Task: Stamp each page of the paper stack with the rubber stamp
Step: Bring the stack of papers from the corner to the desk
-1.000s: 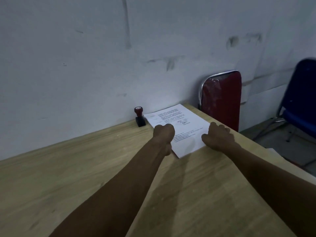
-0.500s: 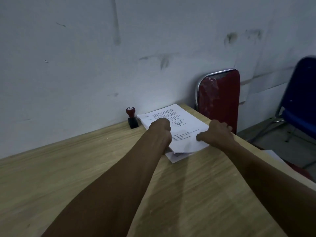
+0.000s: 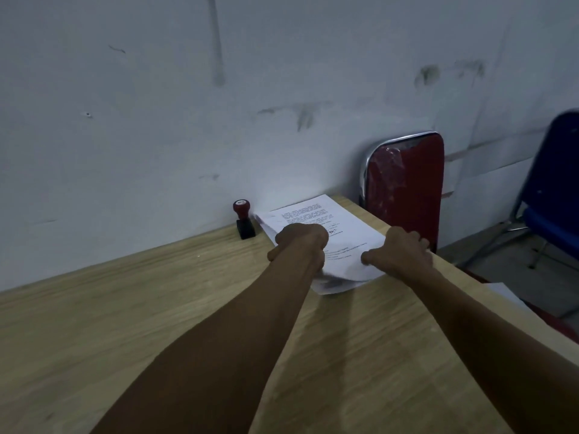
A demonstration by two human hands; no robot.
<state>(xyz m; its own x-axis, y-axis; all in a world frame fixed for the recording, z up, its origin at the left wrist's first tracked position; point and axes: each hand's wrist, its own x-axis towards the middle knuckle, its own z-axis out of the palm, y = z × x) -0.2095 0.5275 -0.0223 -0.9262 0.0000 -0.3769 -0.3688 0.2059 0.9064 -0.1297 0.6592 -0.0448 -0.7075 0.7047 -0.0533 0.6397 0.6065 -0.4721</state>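
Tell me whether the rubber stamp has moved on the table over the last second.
No. The rubber stamp stands at the wall just left of the paper stack, as before; only the camera shifted.

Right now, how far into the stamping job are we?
Barely started. Done: nothing clearly; the rubber stamp stands untouched by the wall. In hand: left hand and right hand grip the paper stack, lifting its near edge. Left: stamping every page.

The wooden table (image 3: 125,308) carries a paper stack (image 3: 316,214) and rubber stamp (image 3: 243,220).
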